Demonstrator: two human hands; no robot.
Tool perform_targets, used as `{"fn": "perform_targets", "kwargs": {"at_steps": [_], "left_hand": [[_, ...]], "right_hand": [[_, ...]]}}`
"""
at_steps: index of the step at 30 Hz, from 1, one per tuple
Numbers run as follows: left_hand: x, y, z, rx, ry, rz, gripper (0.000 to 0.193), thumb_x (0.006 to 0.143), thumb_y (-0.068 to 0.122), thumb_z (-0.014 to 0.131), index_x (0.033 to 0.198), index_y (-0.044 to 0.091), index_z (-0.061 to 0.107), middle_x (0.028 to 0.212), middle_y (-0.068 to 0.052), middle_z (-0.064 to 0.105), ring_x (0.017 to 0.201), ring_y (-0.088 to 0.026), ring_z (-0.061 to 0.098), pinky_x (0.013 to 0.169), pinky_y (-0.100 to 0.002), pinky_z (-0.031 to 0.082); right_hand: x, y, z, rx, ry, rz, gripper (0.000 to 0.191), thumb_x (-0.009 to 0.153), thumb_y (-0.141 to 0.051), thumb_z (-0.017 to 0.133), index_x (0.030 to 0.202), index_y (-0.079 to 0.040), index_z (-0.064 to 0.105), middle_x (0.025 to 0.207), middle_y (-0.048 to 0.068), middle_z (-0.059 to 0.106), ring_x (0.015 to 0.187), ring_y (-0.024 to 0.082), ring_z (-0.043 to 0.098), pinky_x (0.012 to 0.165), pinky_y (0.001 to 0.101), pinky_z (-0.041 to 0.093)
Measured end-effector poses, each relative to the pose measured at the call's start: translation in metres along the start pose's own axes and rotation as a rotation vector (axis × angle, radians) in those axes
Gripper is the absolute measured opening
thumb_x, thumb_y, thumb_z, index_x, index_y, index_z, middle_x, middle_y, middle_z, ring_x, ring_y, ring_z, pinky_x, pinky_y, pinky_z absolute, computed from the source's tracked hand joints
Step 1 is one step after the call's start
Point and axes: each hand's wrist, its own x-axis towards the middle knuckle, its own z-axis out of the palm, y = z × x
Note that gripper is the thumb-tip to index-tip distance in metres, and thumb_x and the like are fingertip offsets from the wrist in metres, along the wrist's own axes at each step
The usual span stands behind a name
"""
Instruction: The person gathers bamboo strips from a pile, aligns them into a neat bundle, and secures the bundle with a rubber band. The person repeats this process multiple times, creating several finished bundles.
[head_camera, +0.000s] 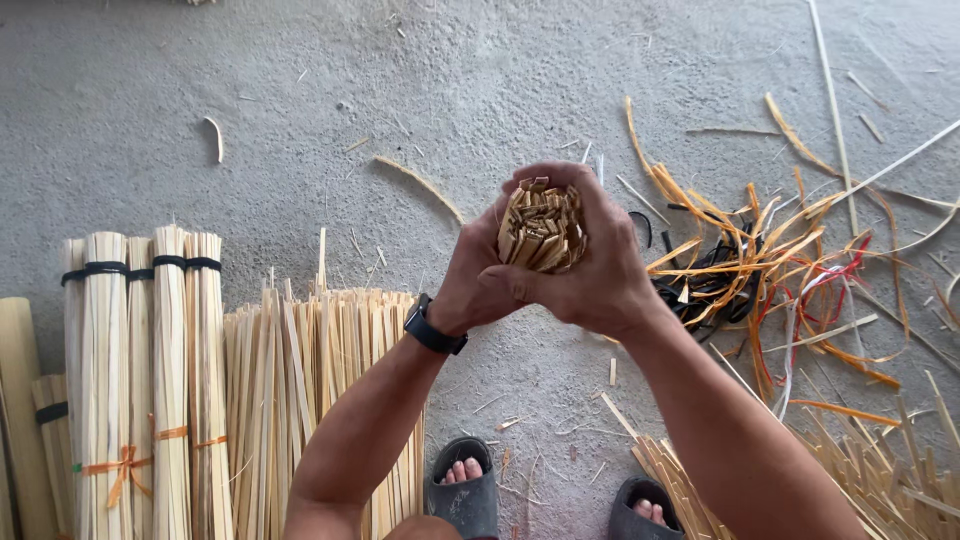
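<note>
left hand (480, 275) + right hand (600, 270): both wrapped tight around sticks (541, 228) | sticks stand on end, tips up | tied bundles (140, 380) far left

Two hands, the left hand (478, 282) and the right hand (590, 270), wrap one bundle (541, 226) of flat bamboo slats, seen end-on. One black watch (434, 327) sits on the left wrist. Below the bundle are two dark sandals (463, 494), one per foot. Left of the bundle stand four tied bundles (140, 380) with black bands, and beside them one loose heap (310, 380) of slats. Right of the bundle lies one tangle (760, 265) of orange, red and black strips, too many to count.
</note>
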Motion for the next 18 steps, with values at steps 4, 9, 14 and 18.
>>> {"fn": "perform_targets", "kwargs": {"at_steps": [4, 9, 14, 18], "left_hand": [[0.008, 0.005, 0.001, 0.103, 0.041, -0.138, 0.041, 0.082, 0.026, 0.091, 0.115, 0.006, 0.075, 0.106, -0.007, 0.081, 0.093, -0.015, 0.079, 0.08, -0.03, 0.068], [0.011, 0.011, -0.002, 0.124, 0.094, -0.099, 0.045, 0.079, 0.024, 0.09, 0.113, 0.004, 0.068, 0.101, -0.004, 0.079, 0.089, -0.009, 0.074, 0.075, -0.028, 0.065], [0.009, 0.021, 0.006, 0.215, 0.141, -0.087, 0.042, 0.079, 0.027, 0.094, 0.106, 0.004, 0.073, 0.095, -0.004, 0.081, 0.084, -0.009, 0.075, 0.07, -0.028, 0.063], [0.007, 0.026, 0.01, 0.161, 0.146, -0.051, 0.049, 0.077, 0.033, 0.092, 0.111, 0.004, 0.071, 0.099, -0.004, 0.079, 0.089, -0.008, 0.074, 0.074, -0.028, 0.064]], "right_hand": [[0.001, -0.028, -0.021, -0.266, 0.05, -0.203, 0.076, 0.074, -0.022, 0.092, 0.135, 0.002, 0.054, 0.125, 0.017, 0.066, 0.116, 0.027, 0.067, 0.096, 0.0395, 0.057], [-0.021, -0.045, -0.032, -0.342, 0.129, -0.257, 0.042, 0.094, -0.013, 0.084, 0.13, -0.005, 0.065, 0.122, 0.011, 0.069, 0.113, 0.02, 0.071, 0.092, 0.0341, 0.062], [-0.034, -0.048, -0.026, -0.421, 0.138, -0.301, 0.03, 0.093, -0.011, 0.083, 0.118, -0.005, 0.068, 0.108, 0.012, 0.07, 0.098, 0.02, 0.074, 0.078, 0.0323, 0.062], [-0.029, -0.045, -0.016, -0.304, 0.268, -0.163, 0.021, 0.095, -0.007, 0.079, 0.111, -0.004, 0.065, 0.097, 0.008, 0.075, 0.087, 0.017, 0.077, 0.075, 0.0303, 0.063]]}}
